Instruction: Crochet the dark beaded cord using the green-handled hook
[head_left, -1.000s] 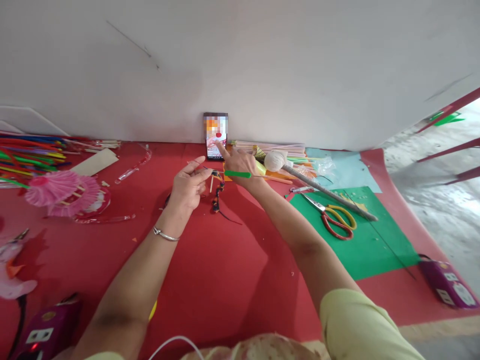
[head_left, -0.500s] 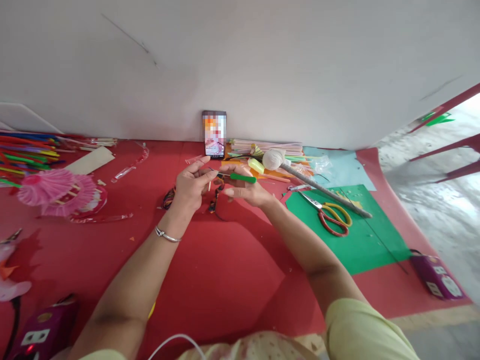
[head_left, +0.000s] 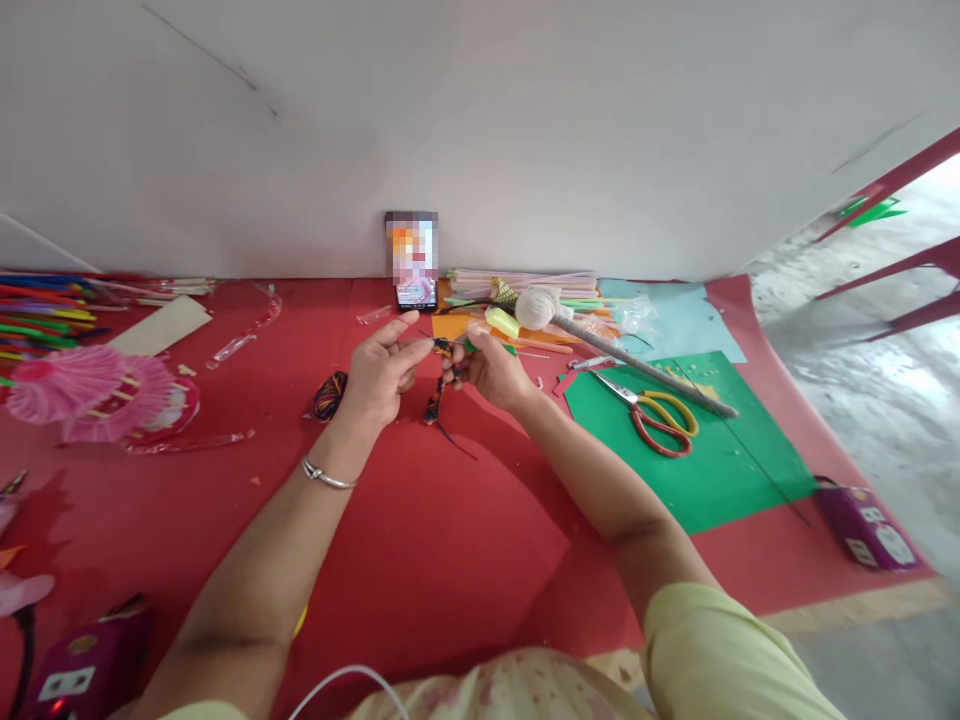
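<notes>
Over the red mat [head_left: 420, 560], close to the wall, I see both hands raised together on one small piece of work. My left hand [head_left: 379, 375] pinches the top of a dark multicoloured cord [head_left: 435, 395] between thumb and forefinger, the other fingers loosely curled; the cord hangs down from the pinch, and its thin dark tail trails onto the mat. My right hand [head_left: 487, 370] is closed just beside it, fingertips meeting the same top end of the cord, with a green-handled tool [head_left: 487, 346] gripped in that fist, only a short green part showing behind the knuckles. A silver bangle [head_left: 328, 477] sits on my left wrist. To the left of the left hand a small coil of coloured cord [head_left: 330, 395] lies on the mat. Behind the hands a phone [head_left: 411, 260] leans upright against the wall. To the right, a green sheet [head_left: 697, 470] carries scissors [head_left: 652, 415] with red and yellow handles, and a long stick with a white ball end [head_left: 536, 307] lies slanted across it. Pink paper umbrellas [head_left: 90, 390] rest at the far left.
</notes>
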